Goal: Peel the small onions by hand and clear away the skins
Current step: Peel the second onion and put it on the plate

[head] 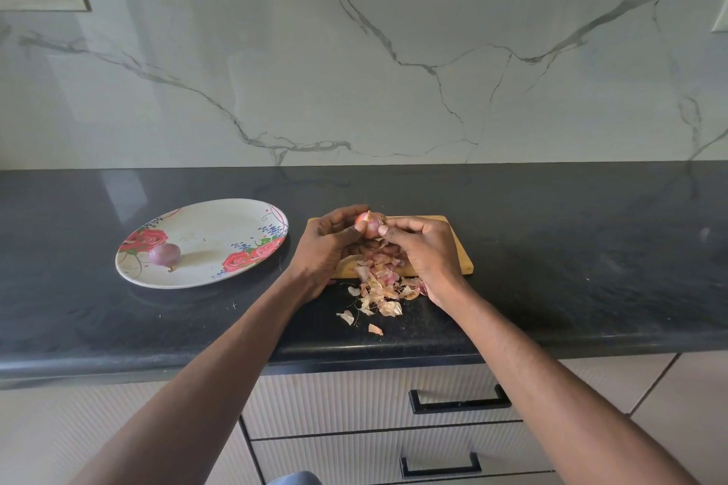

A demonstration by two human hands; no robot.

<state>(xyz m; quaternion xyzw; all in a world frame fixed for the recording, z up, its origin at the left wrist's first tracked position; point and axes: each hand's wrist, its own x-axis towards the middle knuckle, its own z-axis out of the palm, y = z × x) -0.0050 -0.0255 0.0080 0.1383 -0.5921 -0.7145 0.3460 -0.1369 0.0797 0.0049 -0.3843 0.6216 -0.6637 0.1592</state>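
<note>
Head view, with the cutting board (457,244) as landmark. Two onions are visible: one half-peeled onion (368,224) held above the board's far left part, and one peeled onion (165,254) lying on the single flowered plate (220,236), which sits on the tabletop (551,248) to the left of the board. The left hand (325,248) cups the held onion with curled fingers; the right hand (423,248) pinches a flap of skin at the onion's right side between thumb and fingertips. One loose pile of skins (380,283) spills from the board's near edge onto the tabletop; its pieces are too many and overlapped to count. Both hands hide much of the board's left and middle.
</note>
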